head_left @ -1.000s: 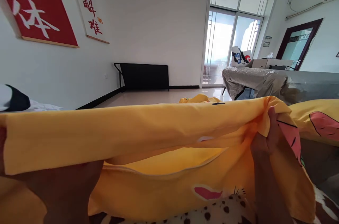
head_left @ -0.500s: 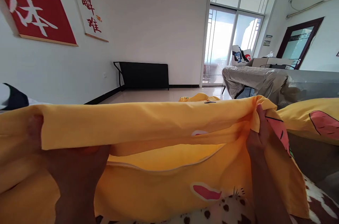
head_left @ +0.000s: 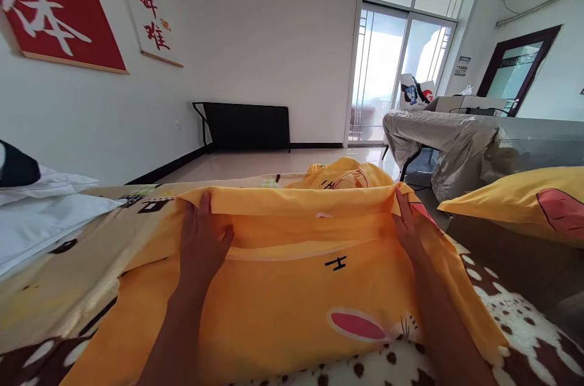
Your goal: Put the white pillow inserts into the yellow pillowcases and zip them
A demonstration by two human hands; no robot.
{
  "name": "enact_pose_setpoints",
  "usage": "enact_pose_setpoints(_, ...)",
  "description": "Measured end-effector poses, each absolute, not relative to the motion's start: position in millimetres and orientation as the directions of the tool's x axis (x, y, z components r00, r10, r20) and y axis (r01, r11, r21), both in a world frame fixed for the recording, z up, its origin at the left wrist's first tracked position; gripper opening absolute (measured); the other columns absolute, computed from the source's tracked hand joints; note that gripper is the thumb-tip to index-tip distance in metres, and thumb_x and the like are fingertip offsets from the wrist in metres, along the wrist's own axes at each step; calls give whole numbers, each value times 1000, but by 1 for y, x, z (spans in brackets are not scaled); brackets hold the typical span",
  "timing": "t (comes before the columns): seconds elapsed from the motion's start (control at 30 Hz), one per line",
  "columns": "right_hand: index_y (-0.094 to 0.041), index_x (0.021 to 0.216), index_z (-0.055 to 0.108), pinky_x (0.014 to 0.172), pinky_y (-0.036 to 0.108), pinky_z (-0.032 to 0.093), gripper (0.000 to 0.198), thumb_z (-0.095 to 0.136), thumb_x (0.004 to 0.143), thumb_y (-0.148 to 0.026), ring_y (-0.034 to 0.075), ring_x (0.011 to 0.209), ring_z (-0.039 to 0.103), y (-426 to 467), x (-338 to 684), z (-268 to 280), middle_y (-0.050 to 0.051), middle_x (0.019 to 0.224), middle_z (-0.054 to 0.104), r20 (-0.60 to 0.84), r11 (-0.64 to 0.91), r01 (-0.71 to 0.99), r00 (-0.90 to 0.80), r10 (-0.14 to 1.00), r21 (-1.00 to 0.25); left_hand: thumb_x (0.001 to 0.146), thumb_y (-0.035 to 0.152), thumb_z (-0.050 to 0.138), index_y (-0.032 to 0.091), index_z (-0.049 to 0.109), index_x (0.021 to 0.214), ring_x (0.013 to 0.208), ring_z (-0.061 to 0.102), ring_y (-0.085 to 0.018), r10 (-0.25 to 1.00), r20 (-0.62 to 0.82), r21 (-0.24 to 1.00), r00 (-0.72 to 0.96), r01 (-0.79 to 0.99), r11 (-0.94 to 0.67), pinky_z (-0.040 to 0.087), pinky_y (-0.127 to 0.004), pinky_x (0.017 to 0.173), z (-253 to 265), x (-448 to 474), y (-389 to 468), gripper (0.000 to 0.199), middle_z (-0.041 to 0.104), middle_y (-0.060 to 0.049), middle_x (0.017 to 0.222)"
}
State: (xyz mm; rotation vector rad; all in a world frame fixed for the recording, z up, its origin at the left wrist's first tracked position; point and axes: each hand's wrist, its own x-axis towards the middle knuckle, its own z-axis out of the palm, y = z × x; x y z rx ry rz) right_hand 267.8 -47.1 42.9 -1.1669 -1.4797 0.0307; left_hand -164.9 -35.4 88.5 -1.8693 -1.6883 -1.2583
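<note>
A brown-and-white blanket is being partly covered, below the left hand and the right hand, by an orange cloth; a yellow pillow is lying apart from the right hand, to its right. The cloth's folded far edge is being pinched by the right hand and touched by the left, whose grip cannot be told.

The cloth is spread over the bedding, with the left hand and right hand placed at opposite ends of its folded far edge. It is flanked by a pillow on the left and a cushion on the right. A fabric heap is set just beyond. Farther off, right, a bag and box are carried on the tabletop, before the glass doors.
</note>
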Motion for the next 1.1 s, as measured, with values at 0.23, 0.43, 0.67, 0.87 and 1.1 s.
enact_pose_setpoints(0.23, -20, 150, 15, 116, 47, 16, 86, 48, 70, -16, 23, 144, 7, -39, 273, 38, 4, 156, 15, 733, 423, 733, 150, 664, -533, 82, 32, 45, 12, 11, 148, 142, 13, -35, 641, 763, 315, -83, 914, -256, 23, -51, 115, 84, -164, -31, 77, 29, -15, 150)
enact_pose_setpoints(0.43, -20, 150, 8, 116, 47, 18, 92, 49, 68, -17, 26, 144, 7, -41, 272, 41, 5, 156, 12, 759, 375, 787, 173, 628, -490, 85, 35, 41, 17, 5, 148, 143, 10, -31, 651, 753, 312, -97, 923, -224, 22, -48, 116, 95, -161, -42, 75, 22, -13, 152)
enact_pose_setpoints(0.67, -17, 150, 12, 113, 43, 26, 91, 50, 67, -14, 27, 141, 20, 2, 273, 47, 9, 153, 23, 710, 316, 863, 68, 700, -394, 86, 24, 34, 9, 11, 147, 143, 11, -27, 714, 700, 173, 12, 967, -186, 23, -42, 114, 95, -173, 16, 67, 26, -17, 151)
enact_pose_setpoints(0.87, -15, 150, 0, 90, 40, 47, 92, 50, 74, -20, 27, 108, 60, 2, 320, 29, 16, 130, 55, 359, 188, 897, -35, 933, -401, 87, 24, 30, 12, 3, 149, 140, 26, -26, 912, 341, -8, 229, 971, -241, 35, -44, 104, 80, -223, 15, 69, 21, -13, 154)
enact_pose_setpoints(1.1, -16, 148, 25, 103, 37, 38, 77, 43, 82, -51, 28, 125, 48, -116, 379, -22, 13, 144, 41, 116, 20, 933, 24, 993, -358, 87, 49, 22, 1, 32, 141, 127, 47, -26, 990, -4, 95, -139, 986, 139, 38, -35, 103, 20, -342, -65, 73, 41, -17, 143)
